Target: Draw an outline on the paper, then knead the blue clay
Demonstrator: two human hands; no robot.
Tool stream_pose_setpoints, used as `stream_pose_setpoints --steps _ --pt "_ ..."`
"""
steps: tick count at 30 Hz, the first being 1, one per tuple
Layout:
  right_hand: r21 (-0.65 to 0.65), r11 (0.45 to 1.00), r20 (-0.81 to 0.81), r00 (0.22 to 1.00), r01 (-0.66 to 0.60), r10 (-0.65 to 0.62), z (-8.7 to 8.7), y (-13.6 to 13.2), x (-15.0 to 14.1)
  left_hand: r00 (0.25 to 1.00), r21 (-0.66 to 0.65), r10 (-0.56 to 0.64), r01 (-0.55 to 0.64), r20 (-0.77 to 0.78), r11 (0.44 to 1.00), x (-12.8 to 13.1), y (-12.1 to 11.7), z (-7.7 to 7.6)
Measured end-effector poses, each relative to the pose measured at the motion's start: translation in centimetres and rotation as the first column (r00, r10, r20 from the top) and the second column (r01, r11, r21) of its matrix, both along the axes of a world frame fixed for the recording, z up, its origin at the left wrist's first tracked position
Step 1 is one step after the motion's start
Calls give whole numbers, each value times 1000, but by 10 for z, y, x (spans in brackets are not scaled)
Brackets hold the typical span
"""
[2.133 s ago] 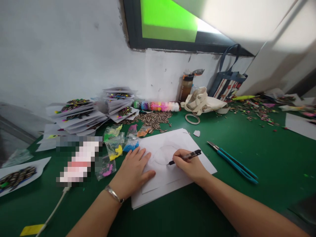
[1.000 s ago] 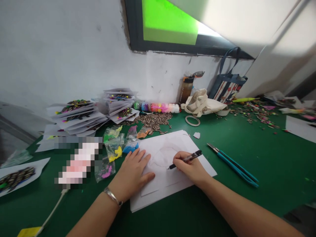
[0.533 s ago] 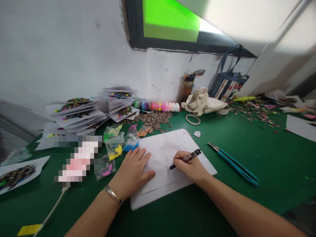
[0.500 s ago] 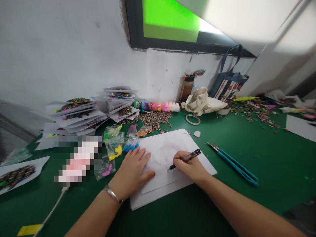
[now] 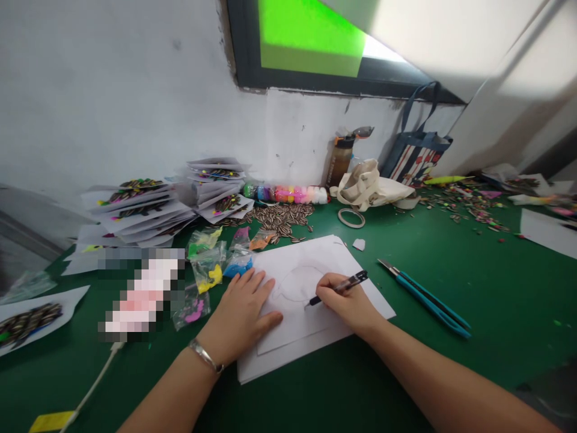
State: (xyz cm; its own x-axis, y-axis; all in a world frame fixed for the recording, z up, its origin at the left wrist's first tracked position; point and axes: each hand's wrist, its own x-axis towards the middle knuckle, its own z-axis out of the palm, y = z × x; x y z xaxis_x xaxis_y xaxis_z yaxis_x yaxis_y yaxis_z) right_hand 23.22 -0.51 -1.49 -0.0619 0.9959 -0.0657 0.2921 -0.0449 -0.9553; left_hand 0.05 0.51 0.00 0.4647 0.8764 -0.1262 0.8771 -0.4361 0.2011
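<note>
My right hand is closed around a black pen, its tip down at the white paper. A thin, faint rounded outline is drawn on the top sheet. Flat on the left side of the paper lies my left hand, fingers spread, with a silver bracelet at the wrist. Just beyond its fingertips is a small bag with blue material. Blue tweezers rest on the green table to the right of the paper.
Striped seeds lie in a heap behind the paper. Stacks of decorated sheets stand at the left. A tape roll, a brown bottle and a cloth bag are at the back. A cable runs along the left.
The pen tip has shifted slightly left and up on the paper. My left hand stays flat in the same place.
</note>
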Motion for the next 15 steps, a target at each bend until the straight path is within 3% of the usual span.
stream_pose_setpoints --steps 9,12,15 --pt "63 987 -56 988 148 -144 -1 6 25 998 64 -14 10 65 998 -5 1 -9" --pt "36 990 -100 986 136 -132 -3 5 28 997 73 -17 12 79 997 -6 1 -11" --pt "52 996 -33 997 76 -75 -2 4 26 998 58 -15 11 65 998 -5 1 -10"
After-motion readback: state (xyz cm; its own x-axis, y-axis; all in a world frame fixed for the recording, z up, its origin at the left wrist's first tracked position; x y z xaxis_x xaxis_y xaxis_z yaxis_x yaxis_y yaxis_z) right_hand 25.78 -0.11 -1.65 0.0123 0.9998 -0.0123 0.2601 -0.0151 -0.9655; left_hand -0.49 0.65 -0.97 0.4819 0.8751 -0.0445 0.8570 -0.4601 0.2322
